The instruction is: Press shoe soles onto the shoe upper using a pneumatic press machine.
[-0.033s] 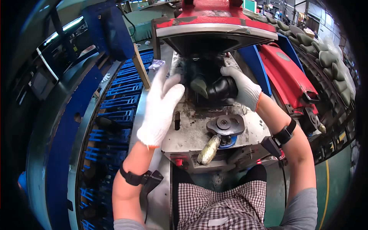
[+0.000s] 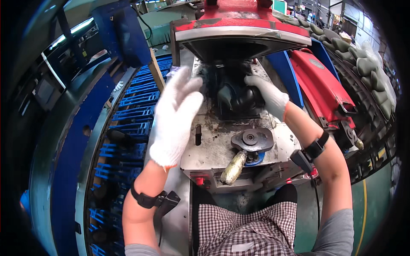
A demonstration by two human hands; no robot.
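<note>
A glossy black boot-shaped piece (image 2: 243, 99) rests on a dark block (image 2: 224, 112) beneath the red press head (image 2: 243, 24). My right hand (image 2: 268, 93), in a white knitted glove, is curled against the right side of this piece, its thumb mostly hidden. To the left of the block, my left hand (image 2: 176, 117) is raised in a matching glove, fingers spread and nothing in them. Nearer to me on the metal machine top (image 2: 198, 158) sits a dark clamp plate (image 2: 252, 140) with a tape-wrapped handle (image 2: 234, 168).
A blue slatted rack (image 2: 134, 102) runs along my left, beside a wooden post (image 2: 156, 70). At right stand a red machine arm (image 2: 322, 87) with blue side panels (image 2: 285, 70) and a rack of several grey-green shoe-shaped pieces (image 2: 369, 68). A red button (image 2: 199, 181) is on the machine front.
The black piece has turned, and the greenish-grey end at its left no longer shows. My left hand has shifted slightly left and toward me; my right hand stays beside the piece.
</note>
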